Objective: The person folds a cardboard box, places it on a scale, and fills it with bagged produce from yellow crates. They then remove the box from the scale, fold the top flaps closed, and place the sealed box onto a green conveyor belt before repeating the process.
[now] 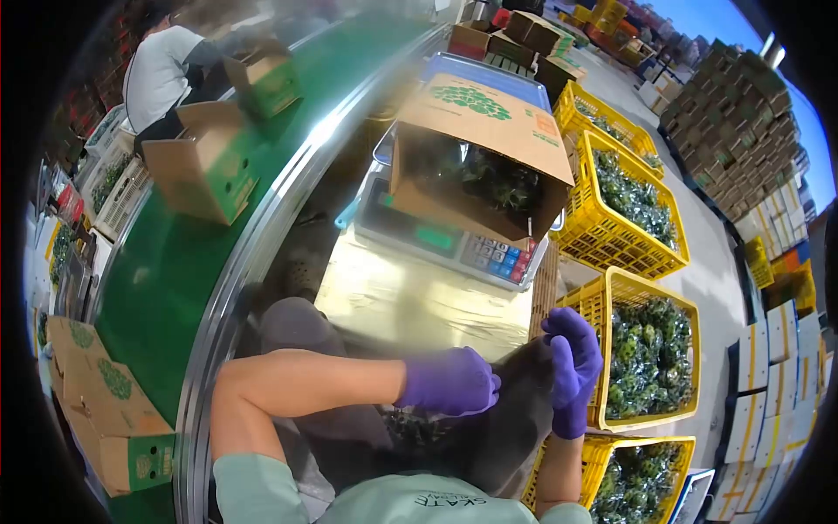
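Note:
My left hand (451,382), in a purple glove, is in front of my body over my lap, its fingers curled together; whatever they may hold is hidden. To its right my right hand (572,354), gloved the same way, is raised beside a yellow crate (696,349) with its fingers bent and a gap between them and the thumb. Nothing shows in it. Ahead of both hands, an open cardboard box (497,118) with dark green bagged produce (502,185) inside rests on a scale (419,234). The scale stands on a pale yellow wrapped surface (419,306).
A green conveyor (157,279) with a metal rail (253,236) runs along the left, carrying open cartons (205,166). Beyond it is a person (161,74) in a white shirt. More yellow crates (624,192) of bagged produce line the right, with stacked boxes (733,131) farther off.

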The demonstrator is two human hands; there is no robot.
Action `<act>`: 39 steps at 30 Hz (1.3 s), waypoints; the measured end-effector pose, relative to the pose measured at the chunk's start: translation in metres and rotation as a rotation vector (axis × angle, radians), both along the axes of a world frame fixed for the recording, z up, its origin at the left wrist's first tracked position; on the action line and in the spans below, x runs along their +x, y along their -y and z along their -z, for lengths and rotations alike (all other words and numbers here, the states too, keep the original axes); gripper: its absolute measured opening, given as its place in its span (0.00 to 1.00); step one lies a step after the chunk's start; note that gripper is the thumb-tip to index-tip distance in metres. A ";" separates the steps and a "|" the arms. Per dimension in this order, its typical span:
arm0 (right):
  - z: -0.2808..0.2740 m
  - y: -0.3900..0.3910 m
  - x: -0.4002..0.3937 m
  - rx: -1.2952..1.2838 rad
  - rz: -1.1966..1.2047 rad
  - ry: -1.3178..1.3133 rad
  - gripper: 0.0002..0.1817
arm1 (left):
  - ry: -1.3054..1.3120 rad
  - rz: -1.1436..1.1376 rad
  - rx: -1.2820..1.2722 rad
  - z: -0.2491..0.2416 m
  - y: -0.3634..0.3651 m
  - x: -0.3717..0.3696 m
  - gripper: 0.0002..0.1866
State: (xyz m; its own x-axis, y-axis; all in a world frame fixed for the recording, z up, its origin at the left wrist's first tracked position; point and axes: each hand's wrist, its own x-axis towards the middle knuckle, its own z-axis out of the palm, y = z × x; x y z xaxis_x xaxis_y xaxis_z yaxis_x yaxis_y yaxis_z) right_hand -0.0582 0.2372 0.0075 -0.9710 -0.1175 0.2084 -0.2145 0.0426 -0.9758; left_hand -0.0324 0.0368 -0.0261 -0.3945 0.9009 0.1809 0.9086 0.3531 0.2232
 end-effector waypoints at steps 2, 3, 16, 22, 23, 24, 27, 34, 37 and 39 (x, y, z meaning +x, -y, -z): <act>-0.001 0.007 0.000 -0.013 -0.049 0.020 0.22 | 0.040 -0.006 -0.020 0.001 0.000 0.001 0.09; 0.000 0.009 0.000 -0.009 -0.061 0.020 0.21 | 0.040 -0.008 -0.021 0.001 0.001 0.002 0.09; -0.013 -0.022 -0.003 0.229 -0.048 -0.142 0.22 | 0.284 -0.003 -0.066 0.015 0.010 -0.005 0.12; 0.041 -0.204 0.061 0.476 0.792 -0.351 0.26 | 0.197 -0.084 0.006 -0.021 -0.020 -0.002 0.10; 0.047 -0.245 0.089 0.439 0.924 -0.125 0.26 | 0.200 -0.045 -0.002 -0.015 -0.022 -0.001 0.10; 0.076 -0.303 0.119 0.840 1.121 -0.148 0.25 | 0.200 -0.074 -0.052 -0.009 -0.023 -0.002 0.09; 0.130 -0.426 0.247 1.314 1.329 0.137 0.27 | 0.190 -0.063 -0.188 0.013 -0.020 -0.006 0.09; 0.191 -0.463 0.346 1.500 1.465 0.885 0.33 | 0.322 -0.055 -0.159 0.040 -0.050 0.004 0.10; 0.203 -0.502 0.339 1.308 1.461 1.023 0.25 | 0.377 -0.099 -0.226 0.056 -0.047 0.007 0.11; 0.236 -0.531 0.356 1.290 1.492 0.884 0.16 | 0.371 -0.126 -0.253 0.056 -0.044 0.009 0.11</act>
State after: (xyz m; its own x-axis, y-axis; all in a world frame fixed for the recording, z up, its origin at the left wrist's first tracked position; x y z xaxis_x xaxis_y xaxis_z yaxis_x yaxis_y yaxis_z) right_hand 0.2974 0.7679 -0.2281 -0.2251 0.9488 0.2215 0.9661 0.2469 -0.0758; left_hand -0.0237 0.0809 -0.0822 -0.5001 0.8395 -0.2124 0.7303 0.5407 0.4174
